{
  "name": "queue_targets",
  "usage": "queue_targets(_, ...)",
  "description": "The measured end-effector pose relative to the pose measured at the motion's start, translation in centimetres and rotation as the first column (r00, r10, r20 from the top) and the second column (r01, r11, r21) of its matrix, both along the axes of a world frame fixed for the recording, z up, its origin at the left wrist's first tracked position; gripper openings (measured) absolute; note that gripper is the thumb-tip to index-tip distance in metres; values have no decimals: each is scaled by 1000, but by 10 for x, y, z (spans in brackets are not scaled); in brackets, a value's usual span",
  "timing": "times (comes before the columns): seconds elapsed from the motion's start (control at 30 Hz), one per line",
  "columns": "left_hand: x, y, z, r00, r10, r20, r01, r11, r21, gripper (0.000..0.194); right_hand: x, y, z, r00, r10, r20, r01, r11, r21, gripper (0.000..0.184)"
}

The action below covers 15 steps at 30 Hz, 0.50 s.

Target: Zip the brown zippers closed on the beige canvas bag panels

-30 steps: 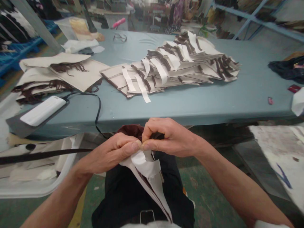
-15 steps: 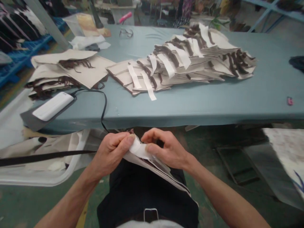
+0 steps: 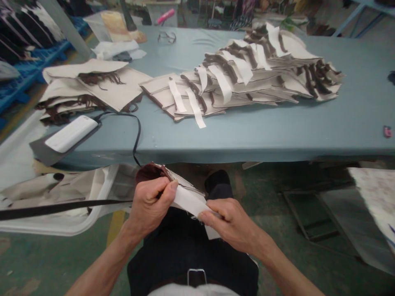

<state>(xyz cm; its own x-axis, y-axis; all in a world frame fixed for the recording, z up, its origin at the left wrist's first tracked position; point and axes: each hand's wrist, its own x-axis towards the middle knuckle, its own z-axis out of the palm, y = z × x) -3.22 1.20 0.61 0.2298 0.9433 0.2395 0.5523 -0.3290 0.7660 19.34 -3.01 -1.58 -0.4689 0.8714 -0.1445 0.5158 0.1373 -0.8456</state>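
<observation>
Over my lap, a cream fabric piece with dark brown trim (image 3: 184, 181) is held between my two hands. A white strip (image 3: 189, 201) lies stretched along its edge. My left hand (image 3: 152, 202) pinches the strip and fabric at the upper left end, thumb on top. Further down to the right, my right hand (image 3: 230, 220) grips the strip with its thumb pressed on it, and the strip's free end hangs below. Dark maroon cloth (image 3: 148, 173) shows behind my left hand. Most of the fabric under my right hand is hidden.
A blue-covered table (image 3: 262, 135) spans the front, bearing a heap of cream pieces with white strips (image 3: 247, 78). To its left are fringed cream pieces (image 3: 92, 82) and a white power bank (image 3: 71, 133) with a black cable. A white bin (image 3: 101, 201) stands at lower left.
My right hand has moved down and right along the strip, which went from bunched to stretched flat. The fabric has swung up behind the strip. The view has shifted slightly.
</observation>
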Motion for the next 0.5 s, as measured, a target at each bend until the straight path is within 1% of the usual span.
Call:
queue_targets(0.07, 1, -11, 0, 1000, -20, 16, 19, 999, 31, 44, 11, -16, -12, 999, 38, 39, -37, 999, -30, 47)
queue_targets(0.1, 2, -18, 1, 999, -32, 38, 30, 998, 62, 43, 20, -24, -20, 997, 55, 58, -51, 996, -70, 48)
queue_targets(0.13, 5, -25, 2, 996, -51, 67, 44, 995, 93, 42, 30, -32, -30, 994, 79, 78, -68, 988, -141, 48)
queue_targets(0.17, 8, -32, 3, 991, -81, 102, 69, 990, 120, 41, 42, -40, -41, 991, 77, 106, -52, 974, -221, 49)
queue_targets(0.2, 11, -39, 5, 982, -123, 142, 103, 985, 139, 40, 56, -46, -53, 991, 66, 118, -24, 946, -324, 50)
queue_targets(0.23, 15, -46, 7, 968, -168, 183, 142, 978, 150, 40, 70, -52, -64, 990, 36, 138, 22, 916, -400, 51)
queue_targets(0.27, 20, -52, 9, 953, -211, 219, 181, 972, 148, 40, 84, -55, -75, 979, -18, 204, 105, 899, -426, 50)
queue_targets(0.3, 24, -57, 11, 935, -252, 249, 222, 965, 142, 39, 97, -57, -84, 954, -85, 288, 204, 887, -413, 47)
queue_targets(0.33, 28, -62, 11, 917, -293, 270, 266, 955, 134, 40, 108, -58, -91, 927, -136, 350, 276, 879, -389, 46)
queue_targets(0.37, 32, -67, 11, 899, -337, 281, 311, 941, 133, 40, 115, -56, -96, 904, -169, 393, 320, 876, -359, 46)
queue_targets(0.4, 37, -71, 9, 878, -382, 289, 355, 924, 144, 41, 119, -54, -100, 891, -204, 407, 354, 873, -337, 48)
queue_targets(0.43, 41, -74, 5, 854, -436, 284, 409, 900, 152, 42, 118, -51, -101, 892, -237, 384, 375, 863, -339, 53)
queue_targets(0.5, 52, -81, -5, 789, -554, 265, 532, 832, 156, 46, 106, -43, -101, 911, -312, 270, 402, 818, -411, 67)
